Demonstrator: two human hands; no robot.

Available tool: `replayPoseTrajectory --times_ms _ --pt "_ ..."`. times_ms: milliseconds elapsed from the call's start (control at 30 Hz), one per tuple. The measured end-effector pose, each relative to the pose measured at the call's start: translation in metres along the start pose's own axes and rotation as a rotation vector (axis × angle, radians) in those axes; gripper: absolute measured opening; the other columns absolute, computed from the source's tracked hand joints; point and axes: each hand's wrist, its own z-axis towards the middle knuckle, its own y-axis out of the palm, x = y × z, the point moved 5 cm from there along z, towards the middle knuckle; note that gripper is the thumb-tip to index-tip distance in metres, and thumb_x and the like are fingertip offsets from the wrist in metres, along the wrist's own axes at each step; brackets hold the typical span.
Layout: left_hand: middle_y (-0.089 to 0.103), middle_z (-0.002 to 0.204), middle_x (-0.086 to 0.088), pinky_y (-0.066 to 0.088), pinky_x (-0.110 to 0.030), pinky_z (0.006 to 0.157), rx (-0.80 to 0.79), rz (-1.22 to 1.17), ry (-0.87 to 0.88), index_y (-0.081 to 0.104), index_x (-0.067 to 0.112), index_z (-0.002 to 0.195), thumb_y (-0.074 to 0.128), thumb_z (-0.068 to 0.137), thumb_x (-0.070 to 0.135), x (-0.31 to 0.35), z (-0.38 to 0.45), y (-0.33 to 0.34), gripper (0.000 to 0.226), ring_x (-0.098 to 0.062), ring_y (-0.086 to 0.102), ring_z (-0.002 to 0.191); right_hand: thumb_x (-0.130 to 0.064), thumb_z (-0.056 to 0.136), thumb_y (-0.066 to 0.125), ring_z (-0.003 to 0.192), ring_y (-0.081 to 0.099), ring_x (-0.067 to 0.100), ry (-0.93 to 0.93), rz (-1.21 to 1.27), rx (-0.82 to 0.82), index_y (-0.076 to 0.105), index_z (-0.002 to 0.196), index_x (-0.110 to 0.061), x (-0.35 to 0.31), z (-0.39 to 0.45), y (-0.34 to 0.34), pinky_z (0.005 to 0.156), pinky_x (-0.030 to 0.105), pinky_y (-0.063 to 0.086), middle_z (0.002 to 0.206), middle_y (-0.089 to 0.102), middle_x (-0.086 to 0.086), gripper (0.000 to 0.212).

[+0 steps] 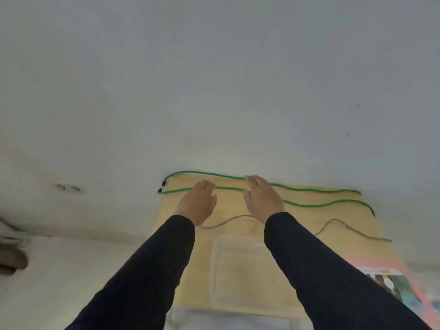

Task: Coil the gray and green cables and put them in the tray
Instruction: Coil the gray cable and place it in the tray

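A long green cable (309, 189) lies folded in two strands across the far edge of a yellow mat (307, 217), its dark plugs at the left end. Nearer to me a thin gray cable (352, 229) snakes over the mat, partly hidden under my wrists. A clear plastic tray (214, 270) sits on the mat between my forearms. My left hand (197, 202) lies over the near green strand with its fingers bent down; the fingertips are hidden. My right hand (259, 198) has straight fingers that reach the far green strand.
A plain white wall (214, 91) rises right behind the mat. A pink printed booklet (392, 279) lies at the mat's right edge. A brown object (12, 263) sits at the far left on a pale surface.
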Motion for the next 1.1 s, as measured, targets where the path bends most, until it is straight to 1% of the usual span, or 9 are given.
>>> replayPoseTrajectory --times_ms 167,333,500,633,767,833,933,1033,1100 --pt "0.049 0.134 -0.001 0.039 -0.027 0.095 -0.176 -0.089 -0.074 0.046 0.016 0.129 0.04 0.097 0.027 -0.036 -0.019 0.054 0.035 -0.019 0.046 0.122 -0.022 0.098 0.036 0.133 0.032 0.016 -0.021 -0.001 -0.246 0.032 0.141 -0.017 0.01 0.001 0.059 0.105 0.029 0.031 0.146 0.037 -0.001 0.043" --pt "0.054 0.13 -0.002 0.04 -0.027 0.094 -0.229 -0.213 -0.137 0.05 0.016 0.129 0.049 0.094 0.025 -0.059 -0.026 0.1 0.036 -0.021 0.053 0.115 -0.022 0.097 0.04 0.13 0.036 0.014 -0.066 0.035 -0.424 0.038 0.139 -0.021 0.028 0.016 0.104 0.103 0.028 0.033 0.143 0.041 -0.002 0.042" --pt "0.063 0.116 -0.005 0.043 -0.028 0.09 -0.214 -0.275 -0.161 0.059 0.014 0.12 0.056 0.09 0.02 -0.071 -0.027 0.128 0.03 -0.022 0.057 0.107 -0.025 0.096 0.043 0.115 0.048 0.023 -0.129 0.026 -0.578 0.05 0.13 -0.025 0.046 0.027 0.134 0.095 0.038 0.041 0.12 0.059 0.005 0.034" --pt "0.068 0.1 -0.006 0.049 -0.031 0.081 -0.089 -0.27 -0.165 0.068 0.013 0.106 0.055 0.089 0.018 -0.074 -0.019 0.13 0.022 -0.023 0.062 0.093 -0.024 0.096 0.045 0.093 0.056 0.024 -0.113 0.126 -0.541 0.058 0.123 -0.028 0.057 0.04 0.136 0.082 0.035 0.045 0.091 0.058 0.002 0.03" --pt "0.067 0.091 -0.007 0.05 -0.032 0.075 0.007 -0.3 -0.164 0.069 0.01 0.101 0.053 0.091 0.019 -0.076 0.005 0.116 0.02 -0.023 0.063 0.081 -0.024 0.095 0.048 0.069 0.05 0.021 -0.105 0.257 -0.41 0.062 0.118 -0.029 0.057 0.068 0.119 0.065 0.032 0.041 0.073 0.048 0.002 0.027" --pt "0.066 0.09 -0.007 0.048 -0.024 0.078 0.09 -0.336 -0.198 0.068 0.008 0.099 0.054 0.092 0.015 -0.077 0.022 0.1 0.017 -0.022 0.062 0.08 -0.024 0.094 0.049 0.065 0.046 0.016 -0.094 0.332 -0.331 0.063 0.116 -0.029 0.052 0.086 0.104 0.06 0.026 0.037 0.069 0.045 -0.002 0.026" --pt "0.064 0.088 -0.004 0.041 -0.006 0.072 0.224 -0.439 -0.271 0.066 0.009 0.097 0.053 0.092 0.015 -0.076 0.05 0.064 0.016 -0.019 0.06 0.076 -0.022 0.093 0.052 0.065 0.047 0.01 -0.114 0.429 -0.194 0.064 0.115 -0.027 0.037 0.115 0.072 0.062 0.02 0.035 0.069 0.048 -0.009 0.025" --pt "0.061 0.08 -0.001 0.05 -0.015 0.064 0.32 -0.627 -0.391 0.064 0.014 0.093 0.049 0.094 0.019 -0.073 0.073 0.02 0.016 -0.021 0.063 0.071 -0.021 0.093 0.053 0.06 0.044 0.004 -0.124 0.542 -0.071 0.065 0.113 -0.026 0.017 0.138 0.035 0.061 0.011 0.037 0.066 0.046 -0.007 0.024" --pt "0.056 0.073 -0.002 0.049 -0.013 0.057 0.376 -0.732 -0.42 0.062 0.011 0.091 0.046 0.095 0.018 -0.067 0.082 -0.01 0.017 -0.017 0.06 0.067 -0.019 0.092 0.054 0.06 0.045 0.001 -0.139 0.612 -0.001 0.066 0.112 -0.025 0.001 0.146 0.01 0.062 0.008 0.037 0.066 0.047 -0.005 0.024"
